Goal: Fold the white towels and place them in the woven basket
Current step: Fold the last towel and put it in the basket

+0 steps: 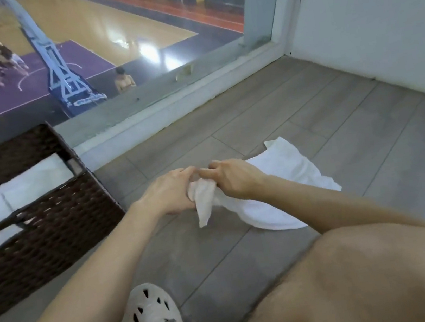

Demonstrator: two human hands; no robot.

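One white towel [284,178], one woven basket [58,220].
Left hand [172,191] and right hand [231,177] pinch the towel's bunched corner; the basket, at 9 o'clock, holds at least two folded towels [36,180].

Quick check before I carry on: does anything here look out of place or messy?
Only the white towel: it lies rumpled on the floor, one end bunched between the left hand and right hand, not spread flat. The folded towels sit neatly in the woven basket.

The basket [50,219] stands left of the towel [278,192] on the floor [308,109].
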